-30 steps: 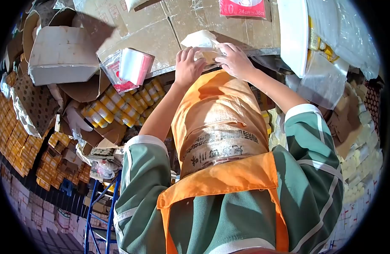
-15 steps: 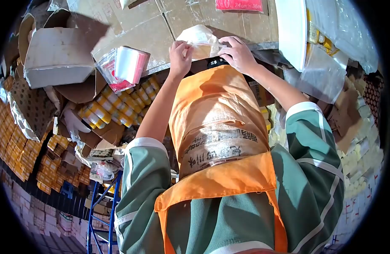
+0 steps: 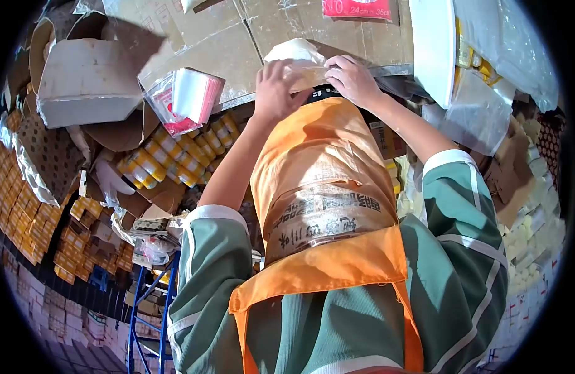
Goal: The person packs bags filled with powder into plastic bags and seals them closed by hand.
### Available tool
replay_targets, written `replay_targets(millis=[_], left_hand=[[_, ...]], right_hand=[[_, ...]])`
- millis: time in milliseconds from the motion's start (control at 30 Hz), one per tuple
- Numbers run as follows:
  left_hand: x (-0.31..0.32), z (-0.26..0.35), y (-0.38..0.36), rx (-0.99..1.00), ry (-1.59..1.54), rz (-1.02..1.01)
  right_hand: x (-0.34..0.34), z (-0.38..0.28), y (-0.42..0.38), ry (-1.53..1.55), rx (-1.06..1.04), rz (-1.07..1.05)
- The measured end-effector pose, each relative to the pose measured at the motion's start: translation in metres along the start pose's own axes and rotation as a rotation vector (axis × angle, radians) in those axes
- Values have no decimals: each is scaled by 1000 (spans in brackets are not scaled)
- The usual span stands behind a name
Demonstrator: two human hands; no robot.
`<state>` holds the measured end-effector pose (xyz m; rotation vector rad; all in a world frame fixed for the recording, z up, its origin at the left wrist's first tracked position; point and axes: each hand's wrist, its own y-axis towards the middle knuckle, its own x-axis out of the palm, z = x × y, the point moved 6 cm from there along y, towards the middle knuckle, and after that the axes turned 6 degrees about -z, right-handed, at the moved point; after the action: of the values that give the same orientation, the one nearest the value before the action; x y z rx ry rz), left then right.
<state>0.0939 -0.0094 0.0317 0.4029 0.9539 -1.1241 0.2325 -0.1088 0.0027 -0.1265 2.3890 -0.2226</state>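
Bag (image 3: pixel 294 50) is lying at the upper middle of the frame, by the near edge of the cardboard (image 3: pixel 362 40), its thin front part spanning the gap between the hands. Right hand (image 3: pixel 354 81) is curling its fingertips together and appears to be pinching the bag's edge. Left hand (image 3: pixel 276 92) is blurring, its thumb standing apart from raised fingers; whether those fingers are gripping the film, I cannot tell. The step in hand seems to be handling the bag's near edge, and the next move is probably calling for a light, even hold on both sides. Stack (image 3: pixel 197 96) is resting left of the hands, and a pink pack (image 3: pixel 358 9) is lying at the top, right of centre.
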Motion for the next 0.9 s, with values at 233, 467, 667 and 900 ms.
replay_targets(millis=[233, 467, 667, 900], left_hand=[[29, -9, -32, 159, 37, -143], [36, -11, -14, 132, 305, -143], [35, -18, -7, 174, 271, -229], [3, -22, -20, 133, -5, -83]], right_hand=[[11, 0, 4, -211, -185, -103], [28, -1, 19, -389, -216, -218], [18, -1, 13, -380, -186, -227], [-1, 0, -4, -111, -123, -43]])
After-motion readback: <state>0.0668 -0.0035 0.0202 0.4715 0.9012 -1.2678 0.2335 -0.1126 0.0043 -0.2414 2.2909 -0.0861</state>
